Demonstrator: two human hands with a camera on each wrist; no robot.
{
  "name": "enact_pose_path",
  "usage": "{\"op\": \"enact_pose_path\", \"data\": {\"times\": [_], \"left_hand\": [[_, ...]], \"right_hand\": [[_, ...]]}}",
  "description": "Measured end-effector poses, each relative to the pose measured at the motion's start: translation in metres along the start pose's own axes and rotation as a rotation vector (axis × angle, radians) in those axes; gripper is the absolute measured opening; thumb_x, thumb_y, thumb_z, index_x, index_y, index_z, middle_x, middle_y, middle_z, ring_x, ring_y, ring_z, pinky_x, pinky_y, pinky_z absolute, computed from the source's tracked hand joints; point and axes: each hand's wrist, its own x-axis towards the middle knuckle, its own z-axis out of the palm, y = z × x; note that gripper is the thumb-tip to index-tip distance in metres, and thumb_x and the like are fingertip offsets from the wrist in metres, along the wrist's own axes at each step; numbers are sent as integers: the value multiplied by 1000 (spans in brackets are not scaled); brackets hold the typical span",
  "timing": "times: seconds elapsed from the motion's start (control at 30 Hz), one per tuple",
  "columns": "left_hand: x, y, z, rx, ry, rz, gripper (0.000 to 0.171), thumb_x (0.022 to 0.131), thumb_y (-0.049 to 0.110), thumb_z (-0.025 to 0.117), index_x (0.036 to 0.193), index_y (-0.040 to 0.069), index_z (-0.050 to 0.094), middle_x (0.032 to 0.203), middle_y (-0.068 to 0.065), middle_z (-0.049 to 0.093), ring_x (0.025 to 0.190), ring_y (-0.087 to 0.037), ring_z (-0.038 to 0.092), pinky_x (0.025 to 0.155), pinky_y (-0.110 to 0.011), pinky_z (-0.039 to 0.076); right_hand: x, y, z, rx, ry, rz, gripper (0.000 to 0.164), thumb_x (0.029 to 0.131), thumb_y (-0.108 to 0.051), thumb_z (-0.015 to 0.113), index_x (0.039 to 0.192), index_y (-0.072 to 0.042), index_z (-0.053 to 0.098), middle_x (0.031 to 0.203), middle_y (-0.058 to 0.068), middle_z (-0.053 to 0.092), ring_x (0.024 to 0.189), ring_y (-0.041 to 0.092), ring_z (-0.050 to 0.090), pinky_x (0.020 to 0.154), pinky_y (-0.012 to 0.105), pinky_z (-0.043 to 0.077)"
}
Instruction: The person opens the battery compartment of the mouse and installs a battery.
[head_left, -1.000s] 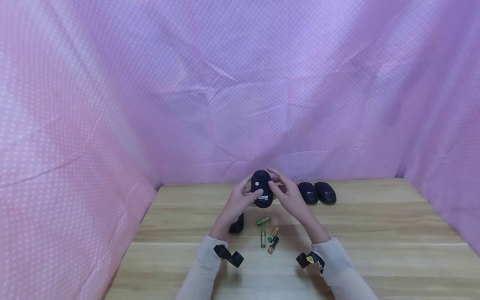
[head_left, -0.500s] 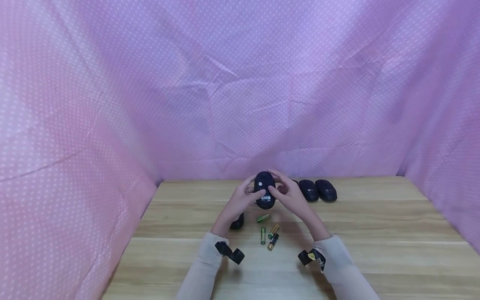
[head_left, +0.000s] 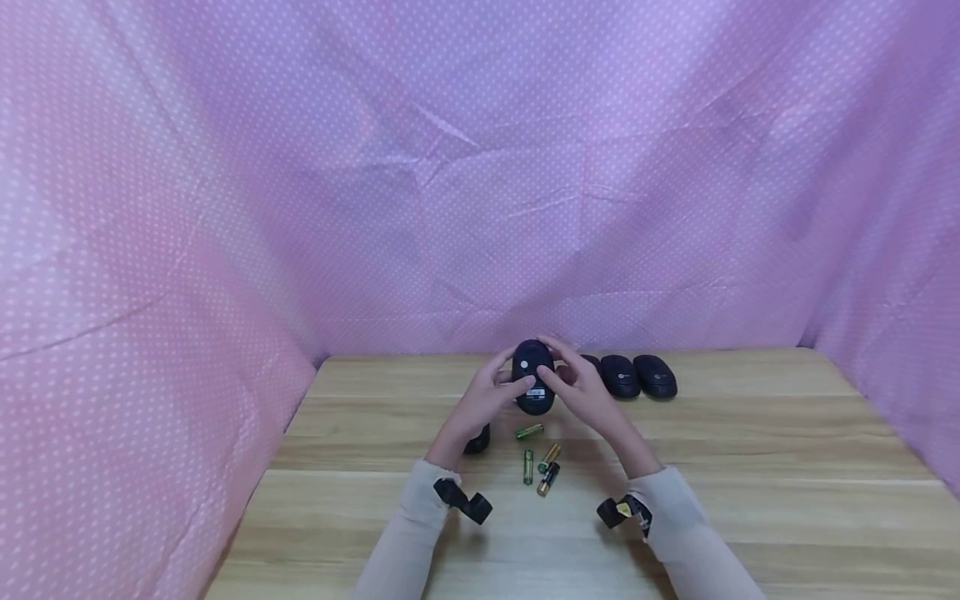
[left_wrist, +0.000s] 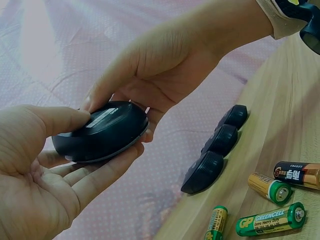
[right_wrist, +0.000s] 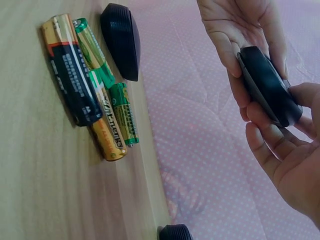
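Note:
A black computer mouse (head_left: 536, 405) is held up over the far part of the table, its underside with a white round spot and a label facing the head camera. My left hand (head_left: 480, 402) grips its left side, thumb on the underside and fingers beneath, as the left wrist view shows. From the other side my right hand (head_left: 588, 402) holds the same mouse (right_wrist: 267, 85), thumb pressed on the underside near the left thumb. Below the hands lie several batteries: a green GP one (left_wrist: 270, 220), a black-and-copper one (left_wrist: 298, 174), a gold-and-green one (left_wrist: 269, 188) and another small green one (left_wrist: 216, 223).
To the right of my right hand, black mice stand in a row, one (head_left: 619, 377) beside another (head_left: 656, 377), with a third (head_left: 592, 362) partly hidden. Another black mouse (head_left: 477, 440) shows behind my left wrist. A pink dotted cloth (head_left: 480, 208) hangs behind the wooden table (head_left: 750, 467).
The held mouse has shifted slightly right in the head view. My right thumb has slid from its right edge further in over the underside. The batteries keep their arrangement.

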Motion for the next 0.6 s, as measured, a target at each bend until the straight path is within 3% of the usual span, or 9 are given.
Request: {"op": "enact_pose_path", "data": {"times": [0.2, 0.4, 0.6], "left_hand": [[0, -2, 1, 2, 13, 2, 65, 101, 25, 64, 159, 19, 35, 145, -22, 57, 127, -35, 63, 99, -43, 57], [1, -4, 2, -6, 8, 30, 63, 102, 24, 63, 159, 21, 35, 143, -22, 59, 124, -34, 65, 95, -40, 59], [2, -5, 4, -19, 17, 27, 63, 102, 23, 63, 159, 20, 35, 141, -24, 60, 123, -35, 66, 95, -38, 59]], "right_hand": [[-1, -12, 2, -28, -12, 26, 49, 105, -5, 54, 152, -1, 42, 125, 29, 61, 84, 25, 66, 72, 19, 50], [-1, -6, 5, -18, 2, 34, 49, 107, -8, 49, 154, 0, 38, 135, 31, 56, 99, 37, 68, 81, 15, 50], [-1, 1, 8, -5, 20, 11, 48, 108, -14, 50, 155, -6, 40, 138, 24, 57, 101, 29, 65, 84, 18, 52]]}}
